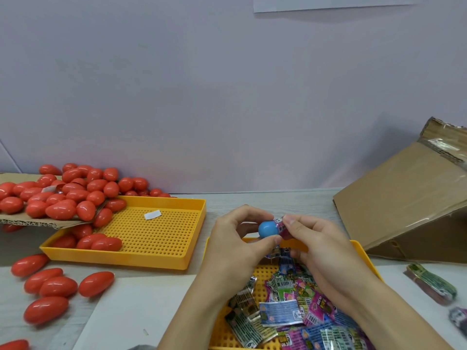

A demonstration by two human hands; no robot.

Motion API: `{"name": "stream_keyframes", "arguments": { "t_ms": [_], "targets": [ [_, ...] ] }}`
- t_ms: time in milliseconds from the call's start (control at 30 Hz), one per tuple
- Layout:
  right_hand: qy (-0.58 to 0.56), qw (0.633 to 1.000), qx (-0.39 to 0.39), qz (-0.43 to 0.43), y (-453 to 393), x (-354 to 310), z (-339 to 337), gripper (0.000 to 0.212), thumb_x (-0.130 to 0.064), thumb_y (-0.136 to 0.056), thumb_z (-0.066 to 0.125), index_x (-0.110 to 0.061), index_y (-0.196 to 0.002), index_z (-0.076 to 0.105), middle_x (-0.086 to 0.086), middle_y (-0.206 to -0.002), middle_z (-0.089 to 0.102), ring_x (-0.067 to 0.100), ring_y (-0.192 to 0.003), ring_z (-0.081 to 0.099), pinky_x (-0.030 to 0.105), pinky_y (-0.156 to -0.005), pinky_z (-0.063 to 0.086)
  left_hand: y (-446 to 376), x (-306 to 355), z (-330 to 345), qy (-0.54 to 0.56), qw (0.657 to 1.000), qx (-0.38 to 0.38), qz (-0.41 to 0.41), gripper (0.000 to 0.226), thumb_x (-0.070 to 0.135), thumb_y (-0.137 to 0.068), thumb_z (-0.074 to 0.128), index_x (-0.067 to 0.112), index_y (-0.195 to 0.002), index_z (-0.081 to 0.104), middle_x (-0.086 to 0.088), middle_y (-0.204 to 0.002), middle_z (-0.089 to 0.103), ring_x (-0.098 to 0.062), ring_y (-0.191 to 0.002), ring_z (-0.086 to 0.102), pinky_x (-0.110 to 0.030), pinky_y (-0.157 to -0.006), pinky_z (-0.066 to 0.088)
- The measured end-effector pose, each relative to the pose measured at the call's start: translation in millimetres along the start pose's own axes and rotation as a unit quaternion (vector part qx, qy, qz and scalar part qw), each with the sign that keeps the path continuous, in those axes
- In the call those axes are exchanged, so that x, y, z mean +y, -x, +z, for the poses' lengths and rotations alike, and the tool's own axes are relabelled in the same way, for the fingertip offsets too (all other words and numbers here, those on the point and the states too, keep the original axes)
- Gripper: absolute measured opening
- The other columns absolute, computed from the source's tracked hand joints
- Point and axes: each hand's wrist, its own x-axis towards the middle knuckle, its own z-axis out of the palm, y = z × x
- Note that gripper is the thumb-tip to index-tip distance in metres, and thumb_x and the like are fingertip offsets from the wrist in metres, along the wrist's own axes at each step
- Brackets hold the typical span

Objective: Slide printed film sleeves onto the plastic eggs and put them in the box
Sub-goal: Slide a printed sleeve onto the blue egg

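Note:
My left hand [236,239] grips a blue plastic egg [267,229] between thumb and fingers, over the far edge of the near yellow tray [255,274]. My right hand [319,245] pinches a pink printed film sleeve [282,226] that covers the egg's right end. Several loose printed sleeves [293,309] lie in a pile in that tray under my wrists. The cardboard box [404,205] leans at the right, and its inside is hidden.
A second yellow perforated tray [156,238] sits to the left with a few red eggs and a white paper scrap [152,214]. A heap of red eggs [65,193] covers a cardboard flap; more red eggs [58,286] lie on the table. Bundled sleeves [432,282] rest far right.

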Motion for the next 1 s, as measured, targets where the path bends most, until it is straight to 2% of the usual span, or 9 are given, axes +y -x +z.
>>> {"name": "stream_keyframes", "arguments": {
  "t_ms": [233,400,467,567,633,700,867,1000],
  "targets": [
    [-0.006,1.0,-0.002,-0.009,0.8,-1.3,0.5,0.019,-0.033,-0.087,0.064,-0.024,-0.093,0.079,0.001,-0.099,0.076,0.018,-0.098,0.066,0.031,-0.078,0.046,0.1,0.2,0.2,-0.008,1.0,0.012,-0.002,0.027,0.007,-0.076,0.083,0.023,-0.095,0.072,0.017,-0.095,0.07,0.001,-0.094,0.068,-0.023,-0.068,0.06],
    [0.016,0.997,0.013,-0.076,4.2,-4.1,3.1,0.02,-0.041,-0.07,0.067,-0.031,-0.082,0.08,-0.004,-0.087,0.077,0.0,-0.079,0.069,0.009,-0.059,0.048,0.6,-1.1,0.1,0.002,1.0,0.02,-0.005,0.027,0.008,-0.079,0.081,0.026,-0.099,0.075,0.01,-0.096,0.072,-0.004,-0.095,0.069,-0.027,-0.067,0.06],
    [0.032,0.993,0.02,-0.109,4.4,-4.2,3.5,0.016,-0.037,-0.072,0.07,-0.028,-0.079,0.08,-0.006,-0.083,0.077,-0.003,-0.076,0.068,0.007,-0.059,0.047,1.1,-0.7,0.0,0.003,1.0,0.024,-0.002,0.023,0.009,-0.08,0.08,0.026,-0.096,0.075,0.011,-0.095,0.072,-0.004,-0.095,0.069,-0.027,-0.067,0.06],
    [0.077,0.985,0.032,-0.154,4.6,-3.8,5.9,0.005,-0.022,-0.081,0.074,-0.025,-0.084,0.078,-0.009,-0.085,0.076,0.002,-0.084,0.069,0.012,-0.069,0.052,0.2,-1.8,-1.1,0.011,0.999,0.041,0.003,0.02,0.011,-0.083,0.079,0.025,-0.096,0.075,0.012,-0.094,0.073,-0.003,-0.094,0.069,-0.023,-0.069,0.059],
    [0.126,0.972,0.045,-0.193,5.3,-3.0,7.3,0.014,-0.016,-0.085,0.074,-0.028,-0.091,0.076,-0.011,-0.089,0.074,0.005,-0.09,0.068,0.019,-0.074,0.055,-0.7,-2.0,-2.1,0.032,0.998,0.056,0.001,0.02,0.01,-0.083,0.078,0.023,-0.098,0.074,0.009,-0.094,0.074,-0.004,-0.094,0.07,-0.019,-0.069,0.057],
    [0.187,0.954,0.07,-0.222,5.9,-1.8,8.4,0.023,-0.015,-0.085,0.074,-0.033,-0.099,0.071,-0.016,-0.097,0.068,0.004,-0.097,0.063,0.023,-0.071,0.056,-1.1,-1.4,-2.9,0.062,0.996,0.061,-0.003,0.02,0.009,-0.083,0.077,0.021,-0.099,0.074,0.005,-0.095,0.074,-0.006,-0.093,0.071,-0.02,-0.069,0.057],
    [0.349,0.891,0.103,-0.272,7.2,4.3,13.3,0.035,-0.033,-0.076,0.077,-0.04,-0.103,0.057,-0.023,-0.104,0.053,-0.004,-0.103,0.049,0.008,-0.073,0.04,-0.8,-1.0,-2.7,0.1,0.994,0.05,-0.007,0.021,0.006,-0.083,0.078,0.02,-0.098,0.075,0.001,-0.097,0.075,-0.011,-0.094,0.072,-0.023,-0.069,0.058],
    [0.41,0.857,0.122,-0.288,7.1,5.9,13.8,0.04,-0.049,-0.071,0.069,-0.037,-0.107,0.055,-0.021,-0.101,0.051,-0.002,-0.095,0.048,0.011,-0.069,0.039,-0.4,-0.8,-1.7,0.096,0.994,0.043,0.0,0.023,0.005,-0.081,0.079,0.022,-0.097,0.075,0.003,-0.097,0.075,-0.011,-0.095,0.072,-0.02,-0.067,0.057]
  ]
}}
